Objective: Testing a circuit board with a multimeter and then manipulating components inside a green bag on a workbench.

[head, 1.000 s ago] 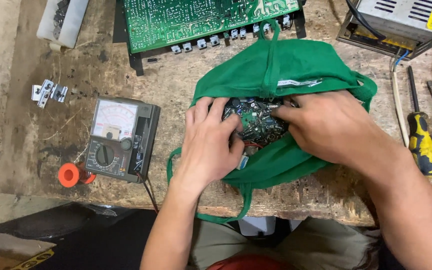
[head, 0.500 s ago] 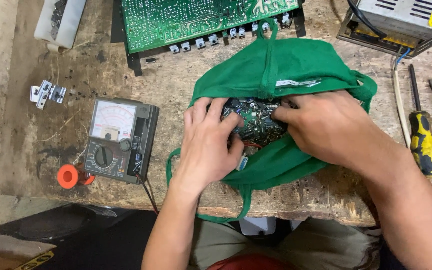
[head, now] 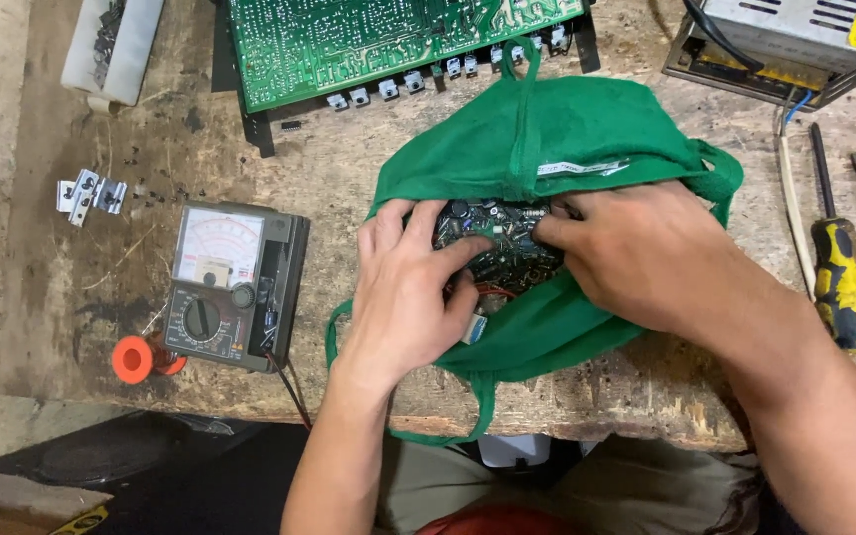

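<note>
1. Step in hand, as I judge it: handling a small board (head: 495, 243) at the mouth of a green bag (head: 557, 149), which lies at the near edge of the bench (head: 349, 168), right of centre.
2. My left hand (head: 403, 292) lies flat on the board's left side, fingers spread and pressing on it, thumb towards the near edge. My right hand (head: 651, 253) is curled over the right side, fingertips pinching the board's edge. Both grip the board; neither is free.
3. Next move, judged: it calls for an even hold on both edges and the cloth kept off the parts, since leads could snag the weave.
4. Materials: bag is soft matte cloth, creased, straps hanging off the near edge. Board is dark, crowded with small upright parts, bumpy on top.
5. Bench is rough, scarred wood. Left of the bag sits a grey boxy meter (head: 230, 287); far side, a large flat green board (head: 388, 40).
</note>
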